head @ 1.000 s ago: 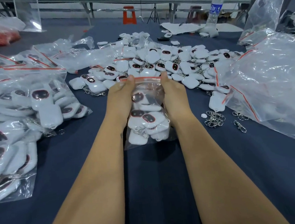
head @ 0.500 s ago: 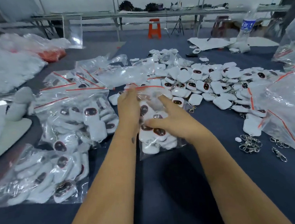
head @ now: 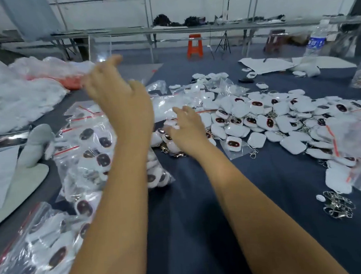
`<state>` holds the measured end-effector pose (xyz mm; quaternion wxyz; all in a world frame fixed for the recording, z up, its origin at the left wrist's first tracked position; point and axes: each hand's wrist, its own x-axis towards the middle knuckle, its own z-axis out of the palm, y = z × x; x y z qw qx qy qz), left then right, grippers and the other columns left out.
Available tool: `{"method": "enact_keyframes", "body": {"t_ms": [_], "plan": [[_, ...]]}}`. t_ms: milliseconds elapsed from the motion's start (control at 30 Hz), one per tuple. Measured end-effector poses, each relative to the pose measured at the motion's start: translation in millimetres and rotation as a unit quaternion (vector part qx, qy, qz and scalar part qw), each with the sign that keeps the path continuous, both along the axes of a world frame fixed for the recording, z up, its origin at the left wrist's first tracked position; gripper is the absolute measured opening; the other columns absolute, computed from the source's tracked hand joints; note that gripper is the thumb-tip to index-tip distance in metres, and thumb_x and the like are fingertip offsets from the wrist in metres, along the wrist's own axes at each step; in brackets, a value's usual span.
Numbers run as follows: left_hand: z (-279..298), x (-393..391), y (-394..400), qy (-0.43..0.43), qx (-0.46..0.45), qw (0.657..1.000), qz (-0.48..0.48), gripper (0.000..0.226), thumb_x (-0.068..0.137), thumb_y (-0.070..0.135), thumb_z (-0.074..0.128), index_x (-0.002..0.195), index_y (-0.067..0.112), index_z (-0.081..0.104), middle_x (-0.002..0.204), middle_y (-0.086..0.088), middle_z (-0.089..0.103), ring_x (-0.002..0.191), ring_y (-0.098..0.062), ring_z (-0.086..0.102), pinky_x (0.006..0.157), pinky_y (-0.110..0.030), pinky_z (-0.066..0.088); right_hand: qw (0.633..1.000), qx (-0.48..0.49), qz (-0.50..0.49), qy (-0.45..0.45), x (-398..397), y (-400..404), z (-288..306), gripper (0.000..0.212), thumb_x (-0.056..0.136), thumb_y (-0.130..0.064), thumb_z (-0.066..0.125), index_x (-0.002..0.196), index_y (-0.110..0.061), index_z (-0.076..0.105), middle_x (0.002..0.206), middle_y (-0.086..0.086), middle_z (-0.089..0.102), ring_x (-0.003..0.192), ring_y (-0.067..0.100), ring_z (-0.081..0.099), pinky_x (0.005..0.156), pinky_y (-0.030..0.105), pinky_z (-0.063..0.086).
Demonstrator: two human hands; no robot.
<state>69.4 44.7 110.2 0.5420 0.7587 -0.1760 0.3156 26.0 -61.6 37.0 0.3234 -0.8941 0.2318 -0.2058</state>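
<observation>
My left hand [head: 117,94] is lifted above the table with its fingers spread, blurred and holding nothing. Lower down, my right hand [head: 187,129] reaches over the near edge of a pile of loose white keychains [head: 261,119] with dark oval faces. Its fingers are relaxed and lie against a heap of empty clear zip bags [head: 172,104]. Filled zip bags [head: 88,145] with red seal lines are stacked at the left. One of them [head: 159,179] lies partly hidden under my left forearm.
The table is covered with dark blue cloth [head: 193,223]. More filled bags [head: 43,247] lie near left, and a large clear bag [head: 358,134] sits at right. Metal clasps [head: 338,206] lie near right. A water bottle [head: 317,37] stands far right, with white plastic bundles [head: 8,101] far left.
Both hands have let go of the filled bag, which now lies on the stack at the left. My left hand has risen and my right hand has moved forward to the pile.
</observation>
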Motion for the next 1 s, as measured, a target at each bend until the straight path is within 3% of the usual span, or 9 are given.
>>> {"method": "enact_keyframes", "body": {"t_ms": [100, 167, 267, 367, 500, 600, 700, 900, 1000], "plan": [[-43.8, -21.5, -41.9, 0.092, 0.020, 0.976, -0.199, 0.054, 0.081, -0.009, 0.039, 0.128, 0.013, 0.051, 0.132, -0.003, 0.049, 0.123, -0.015, 0.043, 0.095, -0.012, 0.026, 0.995, -0.085, -0.050, 0.033, -3.8, -41.4, -8.3, 0.058, 0.101, -0.035, 0.045, 0.154, -0.019, 0.027, 0.163, 0.013, 0.016, 0.150, 0.028, 0.013, 0.121, 0.043, 0.012], [-69.6, -23.0, -62.2, 0.151, 0.059, 0.956, -0.244, 0.056, 0.082, -0.010, 0.040, 0.131, 0.014, 0.050, 0.135, -0.005, 0.047, 0.120, -0.015, 0.044, 0.093, -0.015, 0.030, 0.991, -0.097, -0.067, 0.066, -9.9, -62.8, -13.1, 0.059, 0.100, -0.035, 0.043, 0.154, -0.021, 0.024, 0.159, 0.012, 0.027, 0.147, 0.029, 0.022, 0.118, 0.047, 0.019], [-91.3, -10.2, -79.4, 0.155, 0.127, 0.954, -0.222, 0.062, 0.079, -0.012, 0.042, 0.135, 0.013, 0.049, 0.137, -0.010, 0.049, 0.130, -0.027, 0.041, 0.107, -0.033, 0.033, 0.980, -0.132, -0.095, 0.111, -23.4, -82.9, -20.4, 0.058, 0.092, -0.033, 0.048, 0.148, -0.023, 0.034, 0.143, 0.004, 0.047, 0.136, 0.029, 0.035, 0.107, 0.047, 0.028], [-98.1, 10.0, -86.8, 0.124, 0.219, 0.953, -0.168, 0.067, 0.080, -0.011, 0.042, 0.142, 0.014, 0.044, 0.151, -0.010, 0.040, 0.147, -0.034, 0.018, 0.121, -0.040, 0.015, 0.981, -0.138, -0.094, 0.095, -36.6, -89.2, -20.1, 0.041, 0.079, -0.030, 0.054, 0.119, -0.035, 0.053, 0.112, -0.002, 0.053, 0.122, 0.029, 0.039, 0.087, 0.041, 0.027], [-103.2, 25.6, -92.1, 0.187, 0.324, 0.916, -0.148, 0.067, 0.091, 0.004, 0.039, 0.152, 0.030, 0.028, 0.165, -0.001, 0.013, 0.152, -0.028, -0.001, 0.122, -0.051, 0.001, 0.968, -0.199, -0.076, 0.131, -45.3, -91.6, -23.0, 0.048, 0.075, -0.029, 0.061, 0.123, -0.029, 0.057, 0.126, -0.002, 0.049, 0.122, 0.025, 0.036, 0.086, 0.037, 0.027], [-106.3, 25.8, -94.8, 0.188, 0.398, 0.884, -0.157, 0.055, 0.096, 0.016, 0.037, 0.148, 0.034, 0.037, 0.159, 0.002, 0.030, 0.150, -0.027, 0.012, 0.121, -0.054, 0.005, 0.953, -0.245, -0.104, 0.143, -46.8, -91.4, -25.7, 0.042, 0.078, -0.021, 0.060, 0.119, -0.023, 0.061, 0.129, 0.003, 0.046, 0.124, 0.027, 0.035, 0.096, 0.041, 0.030], [-100.1, 22.1, -93.0, 0.179, 0.393, 0.893, -0.125, 0.045, 0.093, 0.020, 0.043, 0.135, 0.031, 0.054, 0.145, -0.007, 0.048, 0.139, -0.031, 0.032, 0.115, -0.048, 0.023, 0.931, -0.294, -0.148, 0.156, -50.3, -92.4, -28.9, 0.034, 0.082, -0.015, 0.057, 0.115, -0.020, 0.065, 0.128, 0.007, 0.046, 0.123, 0.030, 0.037, 0.100, 0.044, 0.029], [-98.7, -7.5, -87.6, 0.143, 0.306, 0.933, -0.125, 0.035, 0.092, 0.020, 0.048, 0.124, 0.027, 0.061, 0.143, -0.004, 0.046, 0.139, -0.028, 0.027, 0.113, -0.047, 0.025, 0.925, -0.301, -0.172, 0.154, -62.3, -95.7, -36.2, 0.026, 0.092, -0.020, 0.050, 0.112, -0.017, 0.067, 0.128, 0.007, 0.047, 0.123, 0.030, 0.038, 0.105, 0.043, 0.025], [-104.2, -25.8, -86.2, 0.114, 0.272, 0.944, -0.146, 0.030, 0.091, 0.021, 0.051, 0.117, 0.027, 0.066, 0.139, 0.001, 0.050, 0.133, -0.025, 0.032, 0.108, -0.038, 0.027, 0.948, -0.234, -0.192, 0.102, -69.4, -95.8, -29.3, 0.023, 0.098, -0.023, 0.049, 0.114, -0.015, 0.063, 0.128, 0.007, 0.049, 0.122, 0.030, 0.039, 0.102, 0.043, 0.026]]}}
